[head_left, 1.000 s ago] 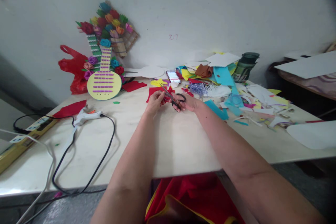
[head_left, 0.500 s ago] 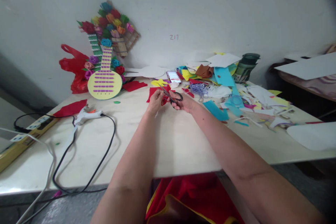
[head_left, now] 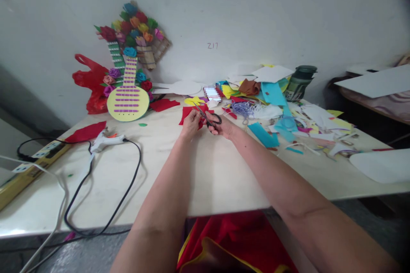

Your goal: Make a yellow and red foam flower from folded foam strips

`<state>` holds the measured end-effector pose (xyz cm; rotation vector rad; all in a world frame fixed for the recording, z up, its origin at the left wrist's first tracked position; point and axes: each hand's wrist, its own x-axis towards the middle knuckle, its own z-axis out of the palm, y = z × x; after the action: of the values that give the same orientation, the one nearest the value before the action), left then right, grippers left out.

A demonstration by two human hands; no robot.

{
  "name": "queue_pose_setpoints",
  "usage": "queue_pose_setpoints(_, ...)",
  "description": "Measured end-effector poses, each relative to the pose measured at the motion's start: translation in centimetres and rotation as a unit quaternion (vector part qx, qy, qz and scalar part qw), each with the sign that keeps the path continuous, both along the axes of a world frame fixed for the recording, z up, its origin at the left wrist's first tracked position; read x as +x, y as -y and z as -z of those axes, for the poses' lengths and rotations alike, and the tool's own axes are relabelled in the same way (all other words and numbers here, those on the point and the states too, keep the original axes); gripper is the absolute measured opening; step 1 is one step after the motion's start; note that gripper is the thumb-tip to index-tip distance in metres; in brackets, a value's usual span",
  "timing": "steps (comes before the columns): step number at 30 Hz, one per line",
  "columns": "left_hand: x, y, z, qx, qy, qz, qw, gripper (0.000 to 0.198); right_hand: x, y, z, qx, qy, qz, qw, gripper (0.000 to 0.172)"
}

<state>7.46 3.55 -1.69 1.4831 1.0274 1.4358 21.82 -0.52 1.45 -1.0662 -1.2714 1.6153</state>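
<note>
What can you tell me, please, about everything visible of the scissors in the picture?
The scissors have black, plastic-looking handles and slim, grey, metal-looking blades. The right hand grips them by the handles, with one loop showing above the fingers. They slant, tips pointing away from the person and to the left, over red material beside the left hand. How far the blades are open, and whether they touch the material, cannot be told.

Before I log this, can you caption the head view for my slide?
Right hand holding black-handled scissors, left hand at red material, coloured scraps at right.
</note>
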Motion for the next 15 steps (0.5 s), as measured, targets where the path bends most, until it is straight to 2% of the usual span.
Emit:
queue_pose_setpoints(6, -0.13, -0.06, 0.32, -0.008, 0.000, 0.002, 1.000, 0.027, -0.28, -0.54, 0.62, 0.027, -0.017, 0.005, 0.999, 0.043)
queue_pose_setpoints(15, -0.50, -0.28, 0.60, -0.017, -0.063, -0.024, 0.998, 0.023, -0.66, -0.18, 0.43, 0.025, 0.005, 0.028, 0.999, 0.038)
